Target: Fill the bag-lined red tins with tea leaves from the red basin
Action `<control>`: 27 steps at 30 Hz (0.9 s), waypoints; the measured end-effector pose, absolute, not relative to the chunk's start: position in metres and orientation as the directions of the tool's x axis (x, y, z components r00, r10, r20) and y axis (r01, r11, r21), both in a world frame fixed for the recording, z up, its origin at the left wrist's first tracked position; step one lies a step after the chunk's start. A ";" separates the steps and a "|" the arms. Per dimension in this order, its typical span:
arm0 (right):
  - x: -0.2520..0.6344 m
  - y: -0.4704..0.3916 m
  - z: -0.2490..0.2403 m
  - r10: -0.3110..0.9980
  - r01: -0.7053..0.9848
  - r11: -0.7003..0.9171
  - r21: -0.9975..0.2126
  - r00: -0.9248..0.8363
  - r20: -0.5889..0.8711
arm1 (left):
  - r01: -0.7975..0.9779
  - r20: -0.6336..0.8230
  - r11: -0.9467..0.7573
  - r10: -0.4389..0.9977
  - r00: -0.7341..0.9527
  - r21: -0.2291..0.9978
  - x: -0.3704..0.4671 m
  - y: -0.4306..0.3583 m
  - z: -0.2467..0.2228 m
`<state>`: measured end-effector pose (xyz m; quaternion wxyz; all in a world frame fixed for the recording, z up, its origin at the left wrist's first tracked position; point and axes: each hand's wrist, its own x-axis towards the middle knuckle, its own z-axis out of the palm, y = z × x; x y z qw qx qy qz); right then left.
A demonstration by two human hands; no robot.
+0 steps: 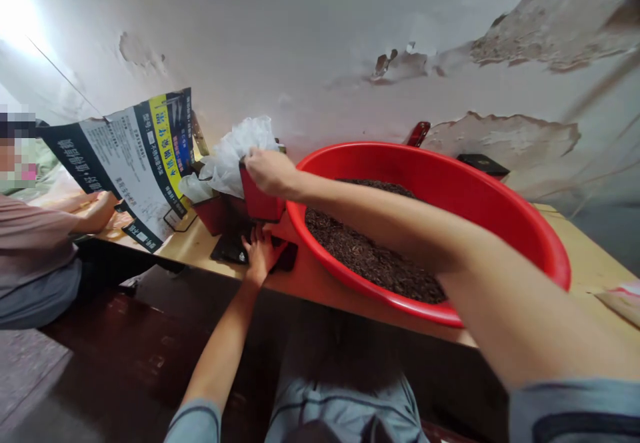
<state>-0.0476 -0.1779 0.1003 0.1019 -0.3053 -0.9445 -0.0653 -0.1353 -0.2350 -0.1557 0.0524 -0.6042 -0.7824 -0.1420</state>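
Closest to me is my right forearm, stretched out long and nearly straight across the red basin (500, 209) of dark loose leaves (370, 256), reaching up and leftward. At its end my right hand (267, 171) sits palm-down on the top rim of a small red box (260, 199), the fingers curled over its far edge and pinching it; crumpled white plastic (235, 153) lies just behind them. The box stands upright, long axis vertical, mouth upward, just left of the basin's rim and touching it. Below it my left hand (260, 251) comes up from under the desk (585, 256), wrist bent back, fingers spread flat on a dark flat object (230, 249) beneath the box. Further left, another person's hand (103, 206) rests on the desk behind a printed poster (135, 163).
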 end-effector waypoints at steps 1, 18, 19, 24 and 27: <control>-0.032 -0.178 0.113 0.567 0.605 0.794 0.067 -0.775 0.278 | 0.960 0.267 0.220 0.928 -0.261 0.174 -0.136 -0.234 -0.157; 0.160 -0.156 0.031 0.524 0.570 0.821 0.038 -0.777 0.349 | 0.886 0.874 -0.206 0.363 -0.324 0.414 -0.132 -0.221 -0.060; 0.155 -0.153 0.022 0.519 0.555 0.829 0.063 -0.808 0.279 | 0.878 0.883 -0.246 0.346 -0.317 0.411 -0.125 -0.221 -0.042; 0.151 -0.153 0.006 0.386 0.409 0.909 0.083 -0.899 0.204 | 0.823 0.726 -0.354 0.680 -0.100 0.444 -0.075 -0.211 0.025; 0.154 -0.157 0.017 0.457 0.499 0.867 0.011 -0.803 0.383 | 0.824 0.487 -0.275 0.873 -0.002 0.496 -0.055 -0.193 0.038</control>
